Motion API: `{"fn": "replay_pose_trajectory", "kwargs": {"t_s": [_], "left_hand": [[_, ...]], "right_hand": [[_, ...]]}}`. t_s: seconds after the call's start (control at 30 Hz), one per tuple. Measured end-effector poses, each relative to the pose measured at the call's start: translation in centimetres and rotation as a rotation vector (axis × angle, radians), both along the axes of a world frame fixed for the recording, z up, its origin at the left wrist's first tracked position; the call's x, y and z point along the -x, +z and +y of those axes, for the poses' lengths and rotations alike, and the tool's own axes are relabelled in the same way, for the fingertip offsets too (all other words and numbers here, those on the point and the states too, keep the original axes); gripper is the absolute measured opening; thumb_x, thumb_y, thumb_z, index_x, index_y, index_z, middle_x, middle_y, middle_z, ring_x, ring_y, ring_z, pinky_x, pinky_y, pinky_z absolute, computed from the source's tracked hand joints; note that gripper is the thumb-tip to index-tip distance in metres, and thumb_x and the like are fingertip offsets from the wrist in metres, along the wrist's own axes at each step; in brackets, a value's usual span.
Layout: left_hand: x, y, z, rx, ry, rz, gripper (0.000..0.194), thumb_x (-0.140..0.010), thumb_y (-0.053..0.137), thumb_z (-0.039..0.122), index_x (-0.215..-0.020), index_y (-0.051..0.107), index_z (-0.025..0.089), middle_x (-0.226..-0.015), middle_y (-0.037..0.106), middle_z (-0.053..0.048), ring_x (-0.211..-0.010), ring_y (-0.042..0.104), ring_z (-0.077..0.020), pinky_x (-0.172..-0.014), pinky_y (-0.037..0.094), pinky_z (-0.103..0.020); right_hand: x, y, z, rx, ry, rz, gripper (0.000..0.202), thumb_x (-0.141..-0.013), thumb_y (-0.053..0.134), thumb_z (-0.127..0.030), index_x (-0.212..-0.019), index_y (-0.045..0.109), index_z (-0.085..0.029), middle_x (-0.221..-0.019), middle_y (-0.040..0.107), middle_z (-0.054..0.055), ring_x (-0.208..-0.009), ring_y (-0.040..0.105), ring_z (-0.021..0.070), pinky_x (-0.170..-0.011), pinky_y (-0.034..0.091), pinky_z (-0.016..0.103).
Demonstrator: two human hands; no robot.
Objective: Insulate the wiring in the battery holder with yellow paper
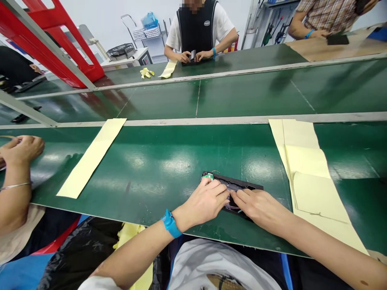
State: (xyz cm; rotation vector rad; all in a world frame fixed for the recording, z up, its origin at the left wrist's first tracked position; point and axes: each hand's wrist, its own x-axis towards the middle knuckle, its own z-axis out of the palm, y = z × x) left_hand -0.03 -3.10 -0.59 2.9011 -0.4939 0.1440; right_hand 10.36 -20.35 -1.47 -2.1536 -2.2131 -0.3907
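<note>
A long, narrow black plastic housing [246, 184] lies open-side up on the green bench near its front edge. A small green circuit board [208, 175] and thin wires show at its left end. My left hand [208, 200] is bent over the left and middle part of the housing, fingers together and pressed into it. From the right, my right hand [258, 207] grips the near side, its fingertips beside those of my left. The fingertips meet over the inside of the housing, and they hide whatever small part lies beneath. A blue band [171, 224] circles my left wrist.
Yellow paper sheets [311, 189] overlap on the right; a yellow strip [90, 159] lies left. A neighbour's hand [22, 148] is at the left edge. Beyond the grey rail [193, 121], a person [198, 32] handles a part. A red rack [69, 44] leans at upper left.
</note>
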Motion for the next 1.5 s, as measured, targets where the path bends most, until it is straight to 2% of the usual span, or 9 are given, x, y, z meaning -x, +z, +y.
{"fn": "replay_pose_trajectory", "kwargs": {"t_s": [0.23, 0.33, 0.43, 0.57, 0.7, 0.9, 1.13, 1.4, 1.5], "left_hand": [[0.5, -0.1, -0.3, -0.056, -0.018, -0.019, 0.037, -0.094, 0.037, 0.037, -0.116, 0.051, 0.009, -0.1, 0.059, -0.007, -0.097, 0.049, -0.0202, -0.091, 0.035, -0.037], [0.5, -0.3, -0.2, -0.058, -0.021, -0.028, 0.039, -0.094, 0.037, 0.038, -0.117, 0.05, 0.009, -0.101, 0.059, -0.007, -0.098, 0.05, -0.0204, -0.094, 0.033, -0.038], [0.4, -0.4, -0.2, -0.062, -0.023, -0.037, 0.038, -0.094, 0.038, 0.038, -0.115, 0.051, 0.01, -0.099, 0.059, -0.007, -0.096, 0.051, -0.0202, -0.094, 0.034, -0.039], [0.3, -0.5, -0.1, -0.06, -0.022, -0.07, 0.037, -0.094, 0.038, 0.039, -0.112, 0.053, 0.01, -0.095, 0.059, -0.007, -0.096, 0.051, -0.0207, -0.094, 0.034, -0.039], [0.3, -0.7, -0.2, -0.057, -0.016, -0.086, 0.037, -0.094, 0.038, 0.038, -0.112, 0.053, 0.01, -0.096, 0.06, -0.007, -0.097, 0.051, -0.0209, -0.096, 0.033, -0.04], [0.4, -0.9, -0.2, -0.062, -0.001, -0.083, 0.036, -0.093, 0.039, 0.037, -0.115, 0.051, 0.01, -0.098, 0.06, -0.007, -0.1, 0.051, -0.0208, -0.098, 0.033, -0.041], [0.5, -1.0, -0.2, -0.057, -0.003, -0.092, 0.037, -0.094, 0.038, 0.037, -0.116, 0.051, 0.01, -0.101, 0.06, -0.008, -0.1, 0.051, -0.0205, -0.098, 0.033, -0.041], [0.5, -0.9, -0.2, -0.062, -0.011, -0.086, 0.039, -0.094, 0.035, 0.037, -0.115, 0.052, 0.009, -0.1, 0.06, -0.008, -0.099, 0.05, -0.0213, -0.097, 0.033, -0.04], [0.5, -0.9, -0.2, -0.062, -0.011, -0.085, 0.04, -0.094, 0.034, 0.037, -0.115, 0.051, 0.008, -0.101, 0.06, -0.008, -0.1, 0.05, -0.0219, -0.098, 0.032, -0.041]], "right_hand": [[-0.9, 0.0, -1.2, 0.003, -0.154, 0.286, 0.041, -0.077, 0.038, 0.001, -0.107, 0.059, -0.017, -0.079, 0.062, 0.001, -0.065, 0.058, 0.0113, -0.053, 0.041, 0.023], [-1.1, -0.2, -2.1, -0.098, -0.235, 0.469, 0.028, -0.088, 0.039, -0.01, -0.104, 0.06, -0.019, -0.086, 0.066, 0.001, -0.074, 0.061, 0.0101, -0.063, 0.046, 0.021], [-0.9, -0.4, -2.8, -0.182, -0.302, 0.51, 0.019, -0.091, 0.043, -0.017, -0.095, 0.062, -0.019, -0.087, 0.067, 0.001, -0.077, 0.06, 0.0103, -0.067, 0.047, 0.021], [-0.4, -0.5, -3.3, -0.208, -0.356, 0.466, 0.021, -0.089, 0.044, -0.015, -0.092, 0.064, -0.021, -0.088, 0.067, 0.001, -0.079, 0.06, 0.0105, -0.067, 0.045, 0.021], [0.0, -0.3, -3.3, -0.168, -0.395, 0.37, 0.025, -0.091, 0.04, -0.017, -0.091, 0.065, -0.022, -0.086, 0.064, 0.001, -0.073, 0.059, 0.0098, -0.056, 0.04, 0.02], [0.1, 0.5, -2.6, -0.04, -0.336, 0.146, 0.026, -0.084, 0.041, -0.006, -0.089, 0.062, -0.019, -0.071, 0.057, 0.001, -0.066, 0.051, 0.0131, -0.048, 0.027, 0.025], [0.4, 1.2, -2.1, 0.054, -0.173, -0.024, 0.022, -0.075, 0.043, 0.002, -0.08, 0.056, -0.016, -0.07, 0.054, 0.004, -0.063, 0.047, 0.0166, -0.051, 0.028, 0.029], [0.6, 0.9, -2.6, -0.003, -0.139, -0.127, 0.032, -0.074, 0.04, 0.003, -0.099, 0.059, -0.008, -0.077, 0.058, 0.007, -0.064, 0.049, 0.0166, -0.051, 0.033, 0.029], [0.8, 0.8, -2.5, 0.021, -0.138, -0.151, 0.031, -0.074, 0.042, 0.001, -0.097, 0.06, -0.009, -0.076, 0.057, 0.007, -0.063, 0.049, 0.0172, -0.05, 0.033, 0.03]]}}
